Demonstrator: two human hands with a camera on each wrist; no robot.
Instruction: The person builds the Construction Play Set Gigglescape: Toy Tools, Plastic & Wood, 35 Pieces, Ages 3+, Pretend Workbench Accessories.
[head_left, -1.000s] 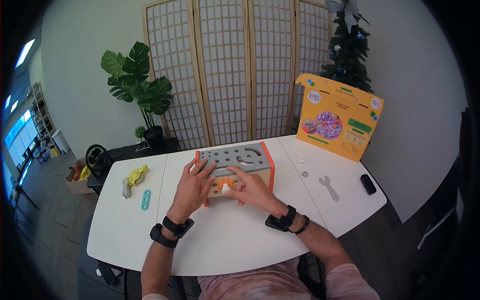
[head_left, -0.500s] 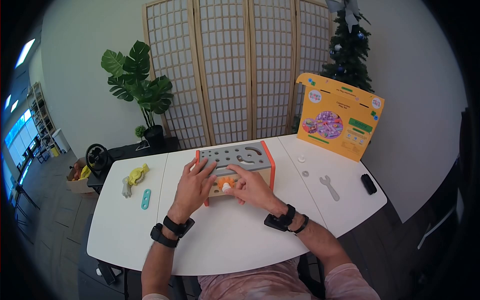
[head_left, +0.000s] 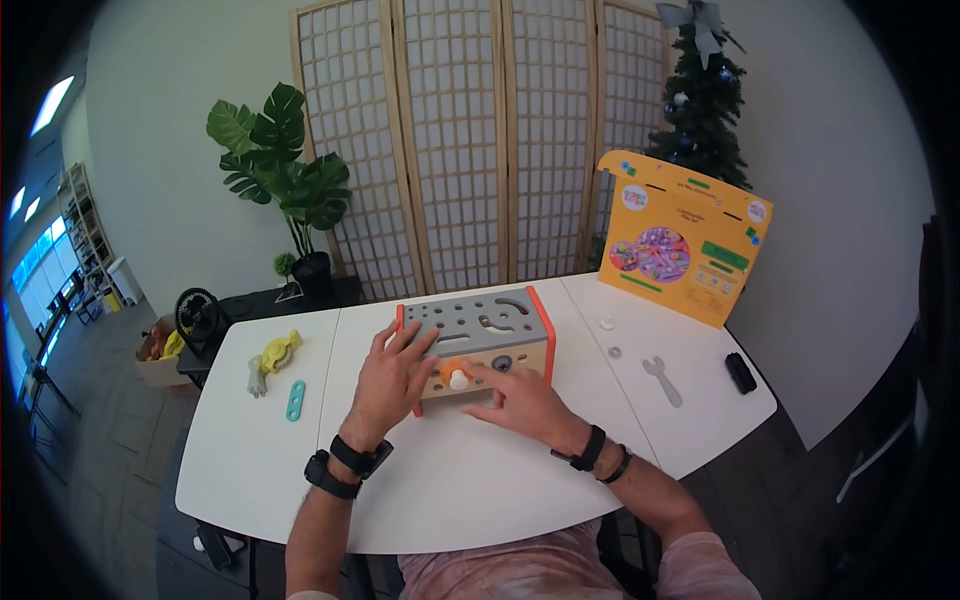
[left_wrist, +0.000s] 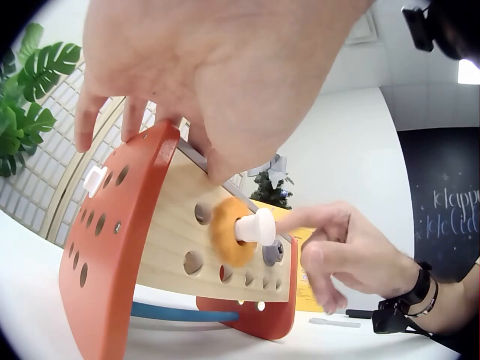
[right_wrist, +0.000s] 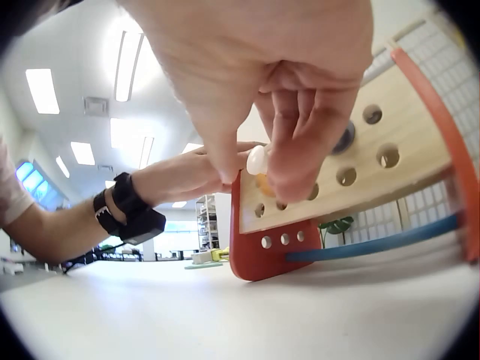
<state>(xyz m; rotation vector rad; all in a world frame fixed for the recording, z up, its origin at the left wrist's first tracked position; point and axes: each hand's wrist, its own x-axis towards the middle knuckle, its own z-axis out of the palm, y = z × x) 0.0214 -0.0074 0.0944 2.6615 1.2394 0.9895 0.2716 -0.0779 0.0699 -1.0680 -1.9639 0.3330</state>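
A toy workbench (head_left: 478, 312) has a grey top, a wooden front and red sides. On its front sits an orange gear (head_left: 447, 369), blurred in the left wrist view (left_wrist: 227, 234), with a white peg (left_wrist: 259, 226) through its middle. My left hand (head_left: 385, 390) rests spread over the bench's top left edge. My right hand (head_left: 535, 405) is at the front, index finger extended beside the gear and peg, thumb apart below; whether the fingertip touches is unclear. A dark grey round piece (head_left: 502, 364) sits in the front, right of the gear.
On the table's right lie a grey wrench (head_left: 662, 381), a grey ring (head_left: 615, 352), a white peg (head_left: 607, 323) and a black object (head_left: 740, 373). A yellow box (head_left: 680, 240) stands behind them. At left are a teal strip (head_left: 296, 400) and yellow and grey pieces (head_left: 275, 356).
My right hand has released the white peg and moved down and right, its thumb and index finger apart. The dark grey round piece is now uncovered. My left hand stays on the bench; the view shifts slightly.
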